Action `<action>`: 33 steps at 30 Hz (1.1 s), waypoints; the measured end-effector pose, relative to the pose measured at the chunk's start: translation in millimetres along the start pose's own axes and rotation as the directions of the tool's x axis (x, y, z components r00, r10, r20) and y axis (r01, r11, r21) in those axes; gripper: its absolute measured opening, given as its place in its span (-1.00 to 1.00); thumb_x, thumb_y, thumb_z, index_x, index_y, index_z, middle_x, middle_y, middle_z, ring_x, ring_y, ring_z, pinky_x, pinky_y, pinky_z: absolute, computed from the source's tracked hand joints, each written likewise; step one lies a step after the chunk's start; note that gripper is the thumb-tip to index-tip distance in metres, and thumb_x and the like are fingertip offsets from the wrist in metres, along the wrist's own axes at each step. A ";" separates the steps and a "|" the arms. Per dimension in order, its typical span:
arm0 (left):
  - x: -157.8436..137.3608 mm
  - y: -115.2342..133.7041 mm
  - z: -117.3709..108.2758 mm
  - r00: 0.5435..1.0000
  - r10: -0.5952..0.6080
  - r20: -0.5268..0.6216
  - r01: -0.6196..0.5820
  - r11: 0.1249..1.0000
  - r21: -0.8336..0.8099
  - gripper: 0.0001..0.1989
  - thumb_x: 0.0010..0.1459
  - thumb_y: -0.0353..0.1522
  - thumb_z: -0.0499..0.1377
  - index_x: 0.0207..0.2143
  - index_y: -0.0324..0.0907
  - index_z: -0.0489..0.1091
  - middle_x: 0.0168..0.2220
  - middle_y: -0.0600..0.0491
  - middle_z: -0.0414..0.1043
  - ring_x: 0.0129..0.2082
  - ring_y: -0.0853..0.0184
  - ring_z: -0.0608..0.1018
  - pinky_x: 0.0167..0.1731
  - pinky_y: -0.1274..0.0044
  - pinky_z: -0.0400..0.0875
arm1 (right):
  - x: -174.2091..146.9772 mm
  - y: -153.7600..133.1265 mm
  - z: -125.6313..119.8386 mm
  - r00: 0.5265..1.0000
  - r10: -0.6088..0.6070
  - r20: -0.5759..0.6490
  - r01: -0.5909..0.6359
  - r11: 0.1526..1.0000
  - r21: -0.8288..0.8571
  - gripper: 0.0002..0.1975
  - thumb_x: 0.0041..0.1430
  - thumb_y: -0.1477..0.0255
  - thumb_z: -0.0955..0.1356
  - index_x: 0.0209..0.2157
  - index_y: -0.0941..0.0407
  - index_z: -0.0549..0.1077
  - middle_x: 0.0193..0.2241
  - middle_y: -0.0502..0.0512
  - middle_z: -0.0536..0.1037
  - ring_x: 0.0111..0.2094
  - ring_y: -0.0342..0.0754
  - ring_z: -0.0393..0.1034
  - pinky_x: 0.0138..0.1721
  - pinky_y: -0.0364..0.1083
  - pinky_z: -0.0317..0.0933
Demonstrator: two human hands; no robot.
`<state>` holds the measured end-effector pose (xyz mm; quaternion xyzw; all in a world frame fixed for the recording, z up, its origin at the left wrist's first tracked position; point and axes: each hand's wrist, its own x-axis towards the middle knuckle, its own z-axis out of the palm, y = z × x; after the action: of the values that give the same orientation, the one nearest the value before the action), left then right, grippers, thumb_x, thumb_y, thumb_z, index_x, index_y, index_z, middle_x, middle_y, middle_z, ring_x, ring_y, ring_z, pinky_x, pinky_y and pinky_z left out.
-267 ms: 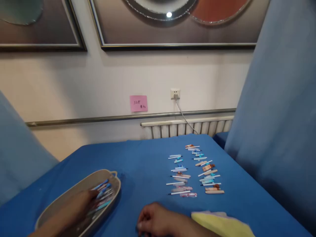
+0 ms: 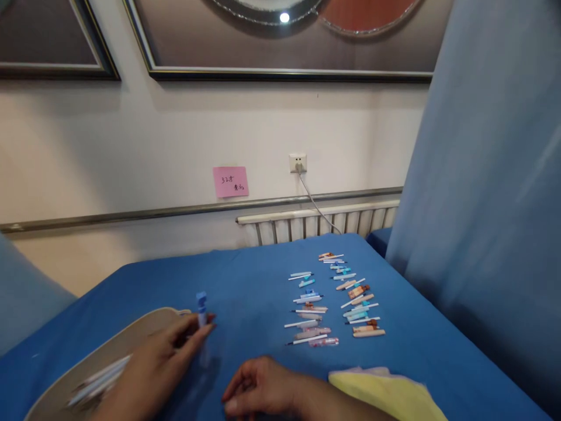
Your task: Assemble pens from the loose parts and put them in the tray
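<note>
My left hand [image 2: 162,359] holds a small clear tube with a blue cap [image 2: 201,316] upright, pinched between thumb and fingers just past the rim of a beige oval tray [image 2: 131,333]. More white and blue tubes [image 2: 99,380] lie in the tray, blurred. My right hand [image 2: 258,389] rests on the blue tablecloth [image 2: 245,280] with its fingers curled; nothing shows in it. Its sleeve is yellow [image 2: 385,394]. Two rows of small tubes and sticks [image 2: 333,298] lie laid out on the cloth beyond my right hand.
A blue chair back [image 2: 482,175] rises at the right, another blue shape [image 2: 26,298] at the left. Behind the table are a radiator [image 2: 315,225], a wall socket with a cable [image 2: 298,164], a pink note [image 2: 230,181] and framed pictures [image 2: 284,47].
My left hand has come out of the tray holding a blue-capped tube and moved right toward my right hand. The view has shifted a little to the right.
</note>
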<state>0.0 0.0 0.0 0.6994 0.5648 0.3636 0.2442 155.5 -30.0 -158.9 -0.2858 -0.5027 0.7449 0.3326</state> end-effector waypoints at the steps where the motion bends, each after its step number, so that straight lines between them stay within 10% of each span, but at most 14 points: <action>1: -2.9 4.8 17.6 0.997 -0.029 0.076 0.037 0.993 -0.108 -0.64 -0.28 -0.10 0.32 -0.40 -0.09 0.52 -0.32 0.03 0.55 -0.30 0.18 0.53 -0.36 0.52 0.42 | -1.5 -2.7 0.6 0.999 -0.035 -0.015 0.036 0.997 0.066 -0.43 -0.35 0.13 0.52 -0.31 0.17 0.39 -0.59 -0.06 0.43 -0.60 -0.17 0.35 -0.54 -0.20 0.13; 6: -4.4 -5.7 101.9 0.946 -0.305 0.109 0.284 0.620 -0.731 -0.62 -0.32 -0.24 0.40 -0.41 -0.18 0.41 -0.34 0.01 0.53 -0.39 0.30 0.54 -0.44 0.58 0.43 | -1.1 -8.9 -2.0 0.932 -0.201 -0.301 0.260 0.950 0.171 -0.45 -0.35 0.13 0.52 -0.37 0.17 0.34 -0.66 -0.10 0.37 -0.67 -0.19 0.28 -0.63 -0.22 0.06; 11: -3.8 -36.7 137.3 0.899 -0.363 0.245 0.367 0.317 -0.875 -0.66 -0.30 -0.34 0.41 -0.42 -0.21 0.42 -0.40 0.05 0.51 -0.48 0.37 0.53 -0.51 0.61 0.40 | 5.8 -9.3 -10.4 0.734 -0.326 -0.596 0.439 0.897 0.049 -0.56 -0.15 0.09 0.45 -0.45 0.14 0.30 -0.72 -0.16 0.28 -0.73 -0.26 0.12 -0.68 -0.24 -0.04; 17: -12.1 -56.3 150.1 0.919 -0.151 0.364 0.394 0.348 -0.851 -0.72 -0.21 -0.27 0.38 -0.50 -0.24 0.41 -0.66 0.12 0.35 -0.66 0.44 0.38 -0.60 0.59 0.29 | 2.0 -16.4 -16.2 0.634 -0.318 -0.705 0.580 0.799 0.160 -0.67 0.01 0.17 0.40 -0.35 0.15 0.36 -0.67 -0.11 0.34 -0.66 -0.25 0.14 -0.62 -0.23 0.00; 26: 0.8 -66.3 143.2 0.945 -0.200 0.260 0.328 0.555 -0.764 -0.56 -0.18 -0.16 0.33 -0.25 -0.22 0.44 -0.54 0.08 0.40 -0.57 0.42 0.41 -0.56 0.62 0.24 | -9.5 -27.1 -38.4 0.445 -0.190 -0.875 0.574 0.811 0.116 -0.60 -0.06 0.08 0.41 -0.44 0.17 0.42 -0.66 -0.07 0.36 -0.66 -0.22 0.15 -0.65 -0.21 0.02; 33: 1.6 -72.4 149.0 0.960 -0.152 0.233 0.276 0.638 -0.719 -0.67 -0.08 -0.14 0.27 -0.42 -0.22 0.39 -0.56 0.11 0.38 -0.60 0.46 0.38 -0.57 0.63 0.23 | -7.7 -21.2 -46.3 0.446 -0.171 -0.879 0.536 0.837 0.109 -0.58 -0.08 0.06 0.40 -0.48 0.17 0.42 -0.69 -0.10 0.33 -0.70 -0.24 0.10 -0.68 -0.22 -0.04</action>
<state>72.7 29.4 -145.9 0.4914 0.4251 0.4769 0.5919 199.8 -4.3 -153.6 -0.4251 -0.1763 0.5044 0.7306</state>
